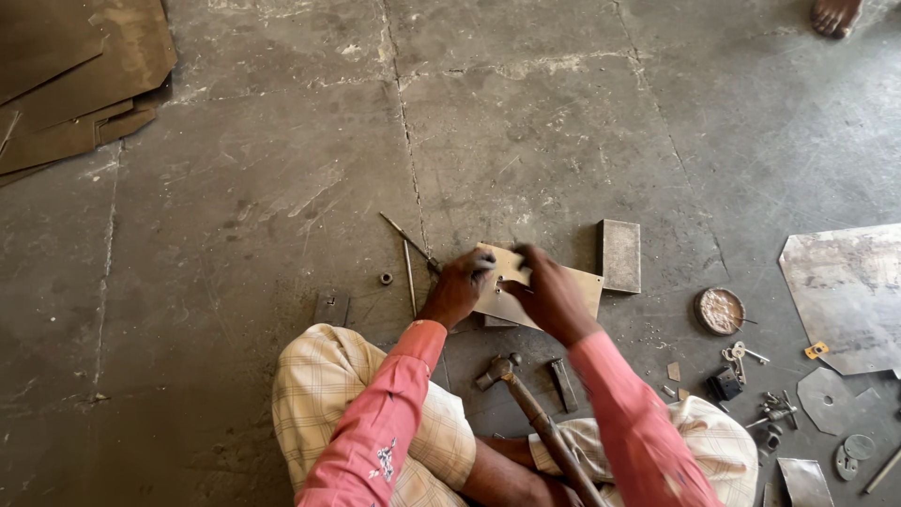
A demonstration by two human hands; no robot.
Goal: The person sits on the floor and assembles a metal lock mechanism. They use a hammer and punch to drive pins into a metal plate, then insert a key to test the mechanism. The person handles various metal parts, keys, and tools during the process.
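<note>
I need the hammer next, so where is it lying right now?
In the head view, the hammer lies on the floor between the person's knees, its head just below the metal plate.

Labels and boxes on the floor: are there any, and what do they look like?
Small tag: floor at right, by the big metal sheet; yellow-orange, roughly square.
Round tin: floor right of the hands; circular, rusty brown rim, pale inside.
No screens or signs.

Both arms in pink sleeves reach forward from the lap, elbows bent. The left hand (457,286) lies palm down, its fingers (481,264) curled and pressing downward. The right hand (549,293) sits just beside it, knuckles up, fingers bent and nearly meeting the left.
</note>
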